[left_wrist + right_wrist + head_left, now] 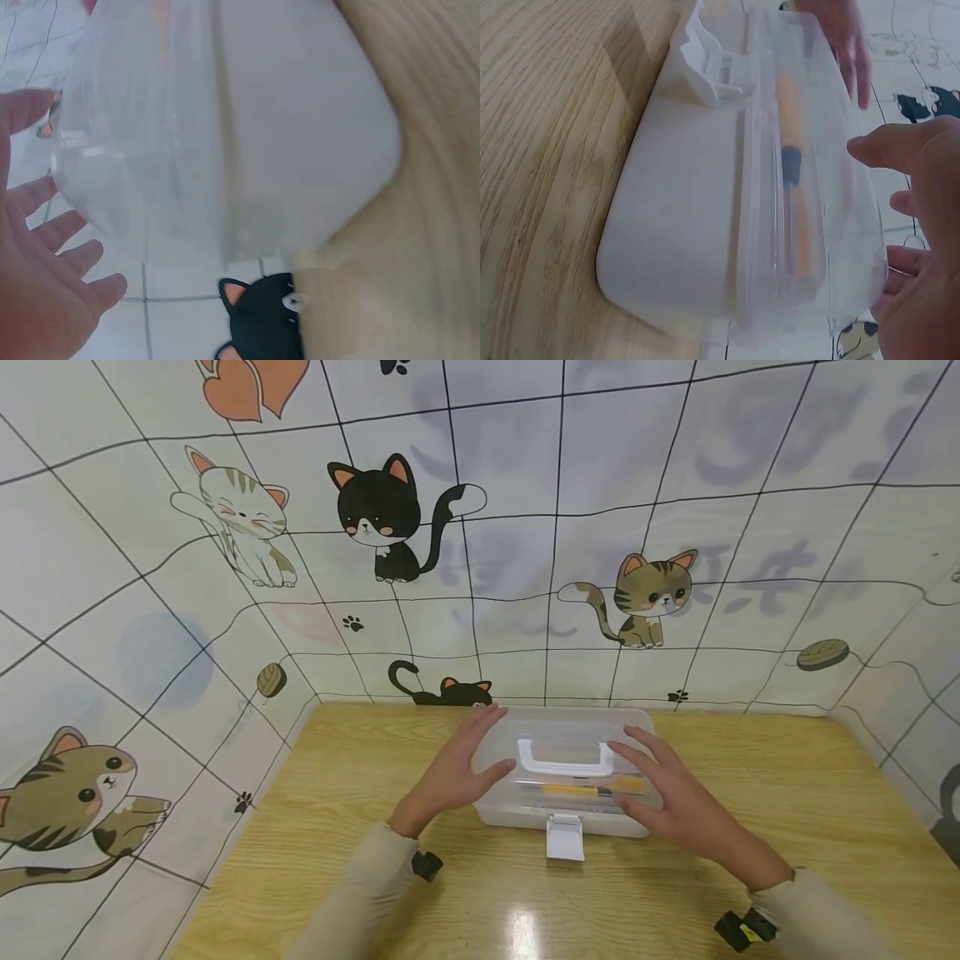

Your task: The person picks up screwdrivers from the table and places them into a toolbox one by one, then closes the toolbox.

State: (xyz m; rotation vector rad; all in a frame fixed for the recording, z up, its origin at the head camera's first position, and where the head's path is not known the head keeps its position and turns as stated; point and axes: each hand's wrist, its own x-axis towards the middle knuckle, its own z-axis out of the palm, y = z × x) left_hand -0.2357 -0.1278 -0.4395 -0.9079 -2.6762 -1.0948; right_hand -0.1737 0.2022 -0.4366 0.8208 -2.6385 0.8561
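Note:
A clear plastic box [562, 735] with a white handle [564, 760] lies on the wooden table [360, 793]. Its white front latch [566, 837] hangs down, flipped open. A yellow tool [592, 789] shows through the lid. My left hand [476, 752] is at the box's left end with straight, spread fingers. My right hand [637, 777] is over its right end in the same way. The left wrist view shows the box [225, 127] with my left hand [37, 202] spread beside it. In the right wrist view the box [705, 210], tool [795, 187] and right hand [911, 199] appear. Contact with the lid is unclear.
A cloth printed with cartoon cats [390, 518] rises behind the table and along both sides. Bare wood lies in front of the box and to its left and right. Wrist cameras [426, 864] sit on both sleeves.

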